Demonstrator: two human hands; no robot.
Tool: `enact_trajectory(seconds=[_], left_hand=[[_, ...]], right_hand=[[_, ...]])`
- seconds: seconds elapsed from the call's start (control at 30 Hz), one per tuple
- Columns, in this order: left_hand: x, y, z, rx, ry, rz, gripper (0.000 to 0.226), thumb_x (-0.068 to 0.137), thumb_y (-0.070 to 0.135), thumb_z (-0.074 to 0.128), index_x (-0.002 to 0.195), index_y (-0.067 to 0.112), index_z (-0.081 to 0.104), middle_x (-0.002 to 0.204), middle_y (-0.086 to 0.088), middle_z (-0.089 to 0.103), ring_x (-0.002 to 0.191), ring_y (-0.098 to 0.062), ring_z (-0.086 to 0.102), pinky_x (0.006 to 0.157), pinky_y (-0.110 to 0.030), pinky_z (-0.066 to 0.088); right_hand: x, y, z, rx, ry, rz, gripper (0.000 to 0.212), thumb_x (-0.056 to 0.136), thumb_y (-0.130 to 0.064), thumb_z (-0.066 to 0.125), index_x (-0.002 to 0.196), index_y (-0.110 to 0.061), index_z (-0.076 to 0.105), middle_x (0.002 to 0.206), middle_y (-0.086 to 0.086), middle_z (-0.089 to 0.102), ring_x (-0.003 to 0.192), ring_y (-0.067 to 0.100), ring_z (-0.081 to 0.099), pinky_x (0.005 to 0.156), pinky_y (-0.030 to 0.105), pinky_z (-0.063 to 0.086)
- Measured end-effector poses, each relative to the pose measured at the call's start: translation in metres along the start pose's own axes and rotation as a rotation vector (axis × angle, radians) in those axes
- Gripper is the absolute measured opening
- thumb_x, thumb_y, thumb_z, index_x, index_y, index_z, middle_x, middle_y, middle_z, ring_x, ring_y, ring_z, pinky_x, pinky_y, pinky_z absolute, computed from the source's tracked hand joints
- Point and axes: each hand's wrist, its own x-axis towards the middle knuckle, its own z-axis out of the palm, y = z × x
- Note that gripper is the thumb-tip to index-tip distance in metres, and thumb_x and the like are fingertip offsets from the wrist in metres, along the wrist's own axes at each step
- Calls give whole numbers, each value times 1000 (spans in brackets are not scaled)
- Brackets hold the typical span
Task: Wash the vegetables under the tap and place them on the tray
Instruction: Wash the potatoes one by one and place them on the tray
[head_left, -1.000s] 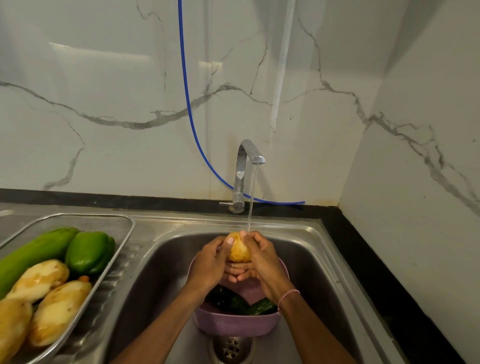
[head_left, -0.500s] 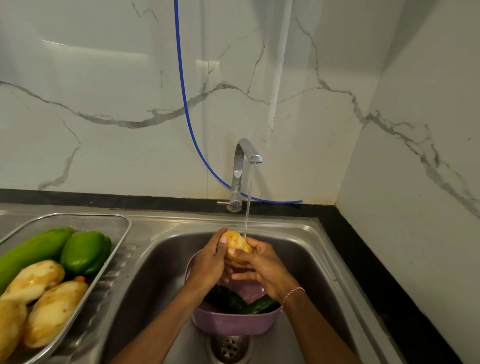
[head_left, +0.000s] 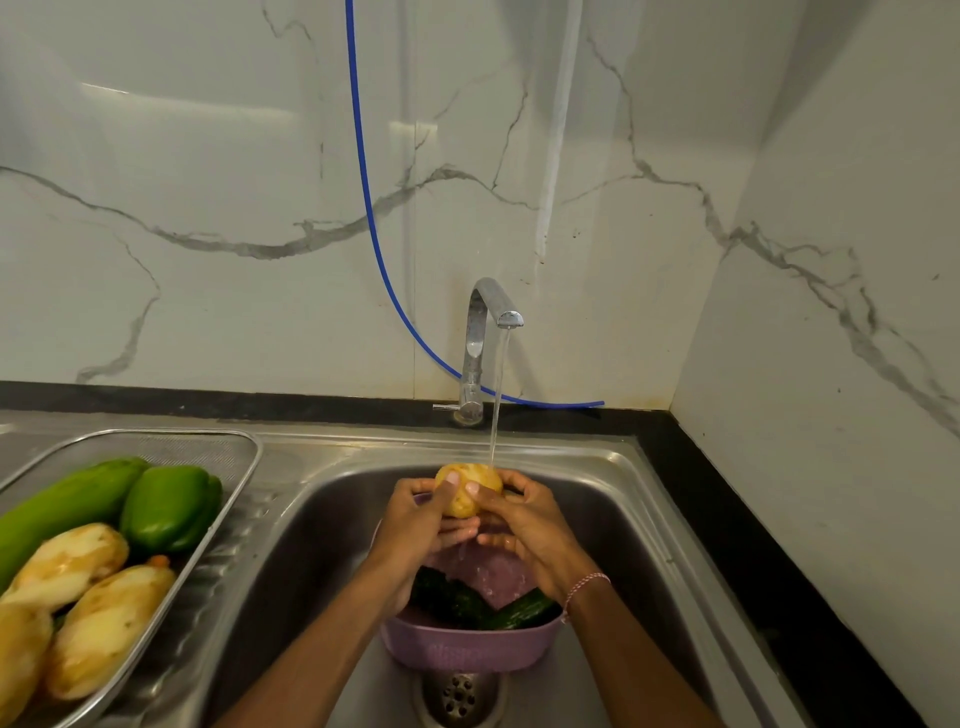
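Yellow peeled potato (head_left: 469, 496) sits under the running tap (head_left: 488, 332), stream landing on its top. Left hand (head_left: 415, 525) and right hand (head_left: 524, 525) both clasp it, thumbs across the front, above a purple colander (head_left: 467, 649) in the steel sink (head_left: 639, 519) (dark green vegetables lie inside the colander). Mesh tray (head_left: 228, 457) on the drainboard at left holds a green capsicum (head_left: 171, 506) and other peeled potatoes (head_left: 111, 634).
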Motion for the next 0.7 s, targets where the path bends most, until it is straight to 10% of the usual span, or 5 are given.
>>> enact_trajectory(seconds=[0.5, 0.7], left_hand=[[4, -3, -2, 167, -153, 57, 27, 101, 8, 62, 123, 17, 74, 98, -20, 78, 83, -23, 68, 81, -34, 58], [10, -8, -6, 287, -100, 60, 25, 101, 13, 62, 109, 30, 79, 61, 3, 62, 59, -7, 51, 50, -21, 40]], right_hand=[[23, 11, 3, 299, 147, 121, 28, 111, -27, 47, 138, -21, 54, 134, 25, 60, 108, 41, 71, 72, 49, 64], [24, 12, 1, 333, 143, 132, 28, 110, -21, 50, 137, -14, 51, 134, 28, 59, 108, 42, 71, 77, 53, 65]])
